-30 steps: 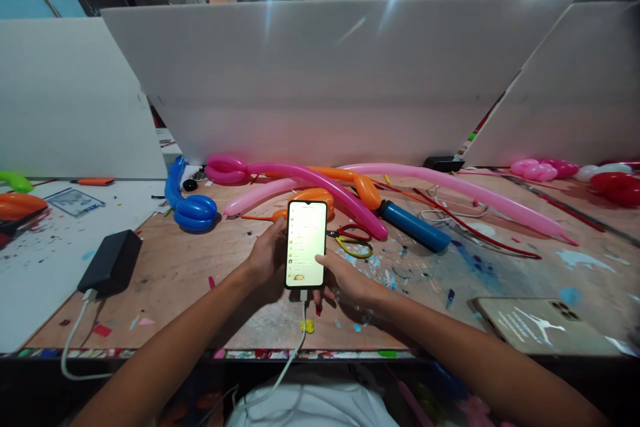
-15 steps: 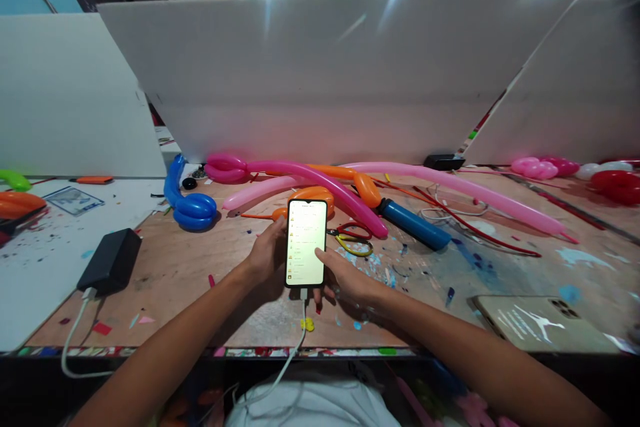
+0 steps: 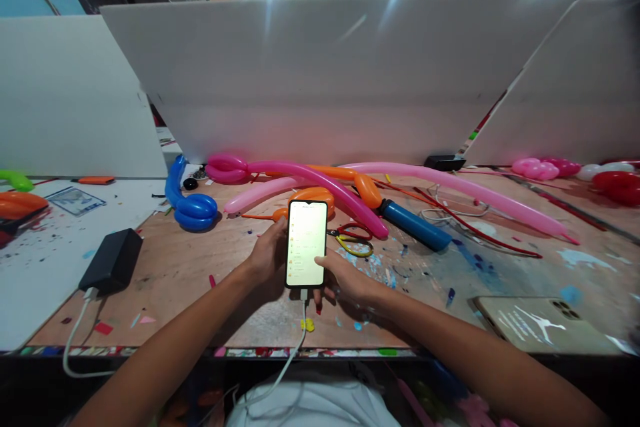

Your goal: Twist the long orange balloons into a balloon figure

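Note:
A smartphone (image 3: 306, 240) with a bright, list-like screen is held upright over the near middle of the table. My left hand (image 3: 267, 255) grips its left edge, the fingers partly hidden behind it. Around the lower right side is my right hand (image 3: 345, 277), its thumb lying on the screen and its fingers under the phone. A white charging cable (image 3: 300, 340) is plugged into the phone's bottom end. Just behind the phone lie scissors (image 3: 356, 240) with red and yellow handles, an orange balloon (image 3: 317, 197) and a long magenta balloon (image 3: 320, 180).
A black power bank (image 3: 111, 260) with a cable sits at left, near a twisted blue balloon (image 3: 194, 210). Rightward lie a blue hand pump (image 3: 417, 225), a long pink balloon (image 3: 490, 197) and another phone (image 3: 543, 325), back up. White boards (image 3: 325, 80) stand behind.
My right thumb has slid slightly down the screen, and the list on it has shifted. Both hands keep their hold on the phone.

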The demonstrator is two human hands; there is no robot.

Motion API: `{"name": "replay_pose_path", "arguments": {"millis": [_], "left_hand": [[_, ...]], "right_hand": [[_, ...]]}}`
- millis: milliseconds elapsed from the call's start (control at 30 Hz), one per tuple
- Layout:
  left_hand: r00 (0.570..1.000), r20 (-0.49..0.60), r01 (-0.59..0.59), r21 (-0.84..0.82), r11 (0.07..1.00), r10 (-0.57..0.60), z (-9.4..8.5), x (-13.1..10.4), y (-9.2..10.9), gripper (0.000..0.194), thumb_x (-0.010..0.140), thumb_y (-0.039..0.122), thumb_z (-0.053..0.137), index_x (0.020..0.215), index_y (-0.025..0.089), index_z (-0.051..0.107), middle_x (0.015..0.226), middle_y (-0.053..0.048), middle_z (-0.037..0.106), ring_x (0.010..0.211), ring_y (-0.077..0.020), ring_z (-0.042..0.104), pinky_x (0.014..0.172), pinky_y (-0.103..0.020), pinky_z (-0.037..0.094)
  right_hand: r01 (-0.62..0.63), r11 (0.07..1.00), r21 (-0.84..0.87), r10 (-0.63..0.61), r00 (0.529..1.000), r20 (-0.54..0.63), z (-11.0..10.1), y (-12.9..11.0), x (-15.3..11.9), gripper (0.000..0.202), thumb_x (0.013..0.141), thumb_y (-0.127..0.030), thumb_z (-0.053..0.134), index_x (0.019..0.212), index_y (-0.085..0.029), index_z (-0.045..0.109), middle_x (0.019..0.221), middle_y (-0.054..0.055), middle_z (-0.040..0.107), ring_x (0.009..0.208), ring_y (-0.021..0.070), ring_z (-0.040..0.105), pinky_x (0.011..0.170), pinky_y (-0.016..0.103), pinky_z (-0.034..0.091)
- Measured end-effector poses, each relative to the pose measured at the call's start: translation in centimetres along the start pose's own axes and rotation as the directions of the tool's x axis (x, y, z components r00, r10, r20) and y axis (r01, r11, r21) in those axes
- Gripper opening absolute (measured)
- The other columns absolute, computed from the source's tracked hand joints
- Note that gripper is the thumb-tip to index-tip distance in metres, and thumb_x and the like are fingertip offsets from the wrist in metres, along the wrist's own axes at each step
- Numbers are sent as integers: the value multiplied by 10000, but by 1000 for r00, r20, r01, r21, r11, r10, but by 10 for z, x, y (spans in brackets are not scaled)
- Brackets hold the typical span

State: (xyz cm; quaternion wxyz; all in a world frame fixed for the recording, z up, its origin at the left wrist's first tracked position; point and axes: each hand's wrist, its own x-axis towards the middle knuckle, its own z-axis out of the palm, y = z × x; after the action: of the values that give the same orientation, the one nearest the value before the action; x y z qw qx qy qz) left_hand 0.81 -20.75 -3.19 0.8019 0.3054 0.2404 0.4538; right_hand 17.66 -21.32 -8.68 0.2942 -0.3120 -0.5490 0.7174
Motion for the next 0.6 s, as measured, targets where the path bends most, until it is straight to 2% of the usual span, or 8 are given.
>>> {"name": "replay_pose_path", "arguments": {"millis": [133,300,467,600], "left_hand": [[999,-18,-33,-8,999,33,-2,2,0,441,899,426,450,1080,100,686,934,-143,745,810,-290,704,742,-382,539],[1000,16,23,-56,998,-22,-3,1,-2,474,891,447,461,1150,102,656,922,-151,744,841,-314,705,726,-401,542],[1000,-15,-18,-34,999,17,-4,2,-1,441,891,430,476,1111,104,676,965,-152,741,843,-299,706,752,-386,540],[999,-36,7,14,1000,-7,1,-1,-1,488,889,473,459,1095,93,685,935,-164,741,776,-300,707,707,-389,545]], "right_hand": [[15,1000,-5,-15,1000,-2,1,-2,0,440,916,-470,393,1174,-123,475,751,90,722,388,119,573,322,176,308],[-22,999,-33,22,1000,-9,0,1,1,573,920,-609,308,1127,-108,494,694,94,711,374,118,548,323,186,302],[-4,1000,-17,3,1000,-9,0,0,1,523,931,-574,331,1119,-112,491,657,73,693,372,121,556,320,182,305],[6,1000,-18,-6,1000,27,2,-6,-1,418,915,-466,455,1173,-137,454,792,80,708,410,116,591,323,169,320]]}}
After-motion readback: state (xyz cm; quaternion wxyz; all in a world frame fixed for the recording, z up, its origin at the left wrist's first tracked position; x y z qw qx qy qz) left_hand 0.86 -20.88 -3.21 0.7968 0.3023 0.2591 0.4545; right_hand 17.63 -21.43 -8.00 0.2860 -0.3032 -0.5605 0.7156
